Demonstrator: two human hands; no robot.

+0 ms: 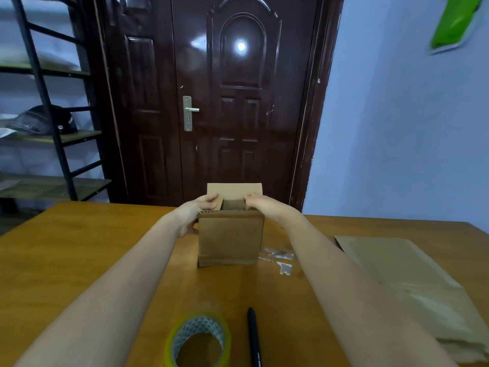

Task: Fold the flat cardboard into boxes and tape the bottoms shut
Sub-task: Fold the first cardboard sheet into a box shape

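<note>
A: How is the light?
B: Dim and cool indoors; the wall (397, 128) reads bluish-grey. A round bright glare spot sits on the glossy dark door (241, 46), with a softer sheen to its left, so a lamp shines from behind the camera.
A: Shadows?
B: Soft ones only; a faint shade lies on the tabletop (79, 260) under the forearms, and the near face of the cardboard box (230, 239) is darker than its top flap.
A: Sharpness?
B: Soft overall. The tape roll (197, 340) near the bottom edge is blurred, and the shelf rack (47, 115) smears at the left.
A: Distortion?
B: Wide-angle: the rack uprights lean, and the tabletop edge bows
</note>
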